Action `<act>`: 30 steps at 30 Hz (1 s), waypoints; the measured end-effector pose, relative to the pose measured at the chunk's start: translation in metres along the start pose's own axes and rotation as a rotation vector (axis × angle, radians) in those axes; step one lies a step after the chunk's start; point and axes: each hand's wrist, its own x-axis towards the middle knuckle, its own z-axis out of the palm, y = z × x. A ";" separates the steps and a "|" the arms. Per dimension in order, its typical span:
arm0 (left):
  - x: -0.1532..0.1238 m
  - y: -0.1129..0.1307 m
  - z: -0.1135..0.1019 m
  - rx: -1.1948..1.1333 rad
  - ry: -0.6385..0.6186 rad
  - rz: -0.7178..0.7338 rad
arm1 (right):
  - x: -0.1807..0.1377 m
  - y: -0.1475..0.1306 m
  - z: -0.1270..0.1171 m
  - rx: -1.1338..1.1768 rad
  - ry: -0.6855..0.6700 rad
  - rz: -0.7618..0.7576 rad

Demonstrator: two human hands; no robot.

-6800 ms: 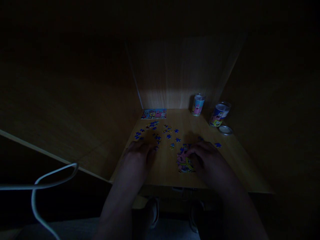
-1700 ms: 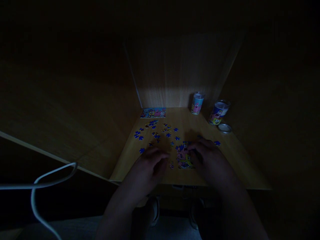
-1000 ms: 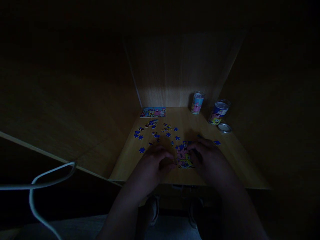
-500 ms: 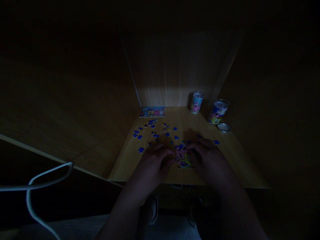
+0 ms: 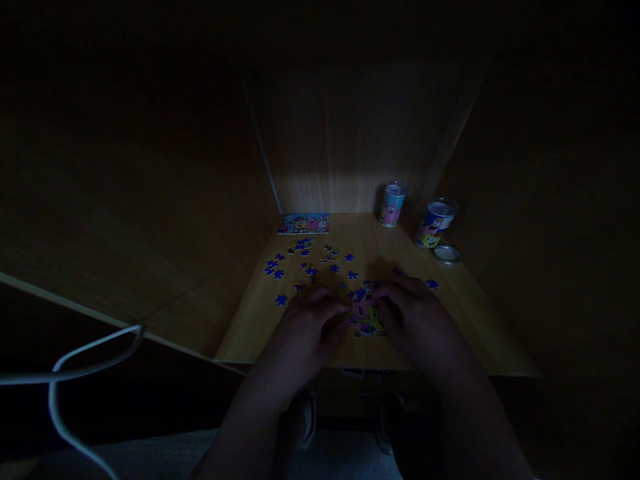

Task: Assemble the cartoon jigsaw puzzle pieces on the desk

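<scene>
The scene is very dark. A partly joined cartoon jigsaw patch [image 5: 367, 315] lies near the front of the wooden desk [image 5: 470, 327]. My left hand [image 5: 310, 327] sits at the patch's left edge with its fingers curled together, pinching a small piece I can barely make out. My right hand [image 5: 420, 320] rests on the patch's right side, fingers bent down onto it. Several loose blue puzzle pieces [image 5: 305, 263] lie scattered beyond my left hand.
A printed reference picture [image 5: 304, 223] lies at the back left of the desk. Two cartoon tins [image 5: 391, 205] [image 5: 433, 223] stand at the back right, with a round lid [image 5: 447, 254] beside them. Wooden walls enclose the desk. A white cable [image 5: 75, 360] loops at lower left.
My left hand came from the loose pieces on the left across to the left edge of the joined patch. My right hand stayed on the patch.
</scene>
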 end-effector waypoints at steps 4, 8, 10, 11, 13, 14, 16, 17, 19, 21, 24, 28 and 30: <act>0.000 0.002 0.000 0.022 0.003 -0.010 | 0.000 -0.001 -0.001 -0.017 0.002 -0.002; 0.000 0.005 -0.002 -0.017 0.026 0.008 | 0.000 -0.001 -0.001 -0.012 0.007 0.003; -0.001 0.007 -0.004 -0.057 0.032 0.047 | 0.000 -0.001 0.000 -0.001 0.005 -0.001; -0.001 0.008 -0.005 -0.073 0.027 0.067 | 0.000 0.000 0.000 0.003 0.002 -0.002; -0.001 0.009 -0.006 -0.082 0.014 0.094 | 0.000 0.000 0.000 0.002 -0.002 -0.001; -0.001 0.010 -0.006 -0.078 0.008 0.100 | 0.000 0.000 0.000 -0.001 0.000 0.001; 0.000 0.011 -0.005 -0.064 0.003 0.104 | 0.000 0.001 0.001 -0.004 0.009 0.002; 0.000 0.011 -0.004 -0.065 0.003 0.102 | 0.000 0.001 0.001 -0.002 0.011 -0.001; -0.001 0.010 -0.005 -0.075 0.017 0.064 | 0.000 0.001 0.001 0.007 0.014 -0.006; -0.002 0.008 -0.010 -0.062 0.074 -0.029 | -0.001 0.000 0.001 0.013 0.022 -0.002; -0.008 0.001 -0.027 0.063 0.194 -0.164 | -0.001 -0.001 0.000 0.023 0.029 0.010; -0.024 -0.016 -0.055 0.342 0.234 -0.283 | -0.001 -0.001 -0.002 0.023 0.021 0.011; -0.032 -0.023 -0.065 0.515 0.211 -0.386 | -0.001 -0.002 -0.002 0.022 0.019 0.005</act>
